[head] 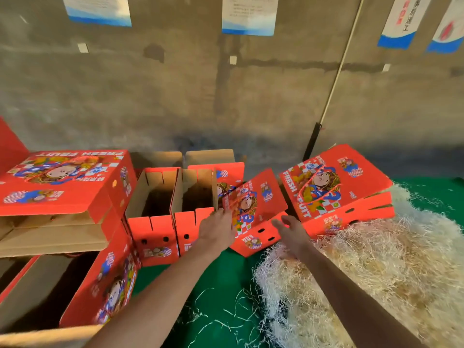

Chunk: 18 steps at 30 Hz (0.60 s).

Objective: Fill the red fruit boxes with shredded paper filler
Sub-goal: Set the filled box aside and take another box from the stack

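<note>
Nearest the camera, at the lower left, an open red fruit box [110,290] stands with its brown cardboard inside showing dark and no filler visible in it. To the right, a large heap of pale shredded paper filler [376,277] lies on the green floor covering [226,277], with loose strands scattered over the green between the forearms.

Both bare arms reach forward from the bottom edge. The left hand [218,233] has its fingers on the near left edge of a tilted red box lid [253,199]; the fingertips are blurred, so whether they pinch the lid or only press it cannot be told. The right hand [292,233] hovers with fingers loosely spread and relaxed, holding nothing, just above the front wall of the box under that lid [258,241] and at the near edge of the filler heap.

Left of the hands, two open boxes stand side by side and touching: the left one [153,209] and the right one [194,197], both showing dark interiors with no filler to be seen. Further left, a closed box printed FRESH FRUIT [62,182] rests on top of folded brown flaps. On the right, another closed box [336,184] sits tilted, its far side against the filler heap.

Behind everything rises a grey concrete wall [175,91] with paper notices [249,15] fixed to it and a long pole [334,89] leaning on it.
</note>
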Available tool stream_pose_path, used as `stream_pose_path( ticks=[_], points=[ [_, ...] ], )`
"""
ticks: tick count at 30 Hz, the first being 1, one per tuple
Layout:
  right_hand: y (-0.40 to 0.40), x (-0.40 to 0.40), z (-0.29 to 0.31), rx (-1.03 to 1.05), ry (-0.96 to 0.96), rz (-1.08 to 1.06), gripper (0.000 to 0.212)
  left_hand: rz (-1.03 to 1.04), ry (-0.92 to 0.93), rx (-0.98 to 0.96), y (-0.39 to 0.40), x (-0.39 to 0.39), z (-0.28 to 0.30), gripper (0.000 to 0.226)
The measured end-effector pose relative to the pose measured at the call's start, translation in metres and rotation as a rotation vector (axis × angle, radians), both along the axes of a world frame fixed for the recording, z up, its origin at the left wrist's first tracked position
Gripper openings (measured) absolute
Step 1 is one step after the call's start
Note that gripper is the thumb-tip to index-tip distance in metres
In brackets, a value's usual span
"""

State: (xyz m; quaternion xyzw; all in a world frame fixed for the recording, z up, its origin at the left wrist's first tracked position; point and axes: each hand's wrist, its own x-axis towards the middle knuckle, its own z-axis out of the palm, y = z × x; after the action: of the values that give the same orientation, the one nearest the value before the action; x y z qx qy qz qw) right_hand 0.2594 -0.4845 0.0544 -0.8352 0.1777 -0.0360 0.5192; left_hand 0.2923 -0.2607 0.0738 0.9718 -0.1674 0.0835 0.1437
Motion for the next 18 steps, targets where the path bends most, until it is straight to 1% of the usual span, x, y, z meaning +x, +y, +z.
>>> stream_pose_path(
  ticks=[2,3,6,9,12,15,18],
  points=[
    [-0.016,0.030,-0.002,-0.032,0.009,-0.048,0.069,-0.012,0.005,0.018,-0.012,0.024,-0.004,0.031],
    [-0.023,0.042,-0.003,-0.052,0.010,-0.056,0.065,-0.017,0.008,0.029,-0.016,0.034,-0.004,0.033],
    [-0.037,0.078,-0.011,-0.097,0.018,-0.028,0.040,-0.028,0.030,0.060,-0.029,0.064,-0.009,0.035],
    [-0.045,0.105,-0.027,-0.091,0.022,-0.048,0.032,-0.037,0.059,0.071,-0.038,0.085,-0.019,0.037],
    [-0.045,0.114,-0.041,-0.093,-0.003,-0.069,0.023,-0.045,0.064,0.058,-0.041,0.093,-0.027,0.035],
    [-0.039,0.112,-0.046,-0.128,-0.049,-0.036,0.024,-0.048,0.120,-0.005,-0.042,0.090,-0.028,0.031],
    [-0.020,0.100,-0.036,-0.168,-0.165,-0.012,0.026,-0.040,0.155,-0.098,-0.042,0.078,-0.020,0.026]
  ],
)
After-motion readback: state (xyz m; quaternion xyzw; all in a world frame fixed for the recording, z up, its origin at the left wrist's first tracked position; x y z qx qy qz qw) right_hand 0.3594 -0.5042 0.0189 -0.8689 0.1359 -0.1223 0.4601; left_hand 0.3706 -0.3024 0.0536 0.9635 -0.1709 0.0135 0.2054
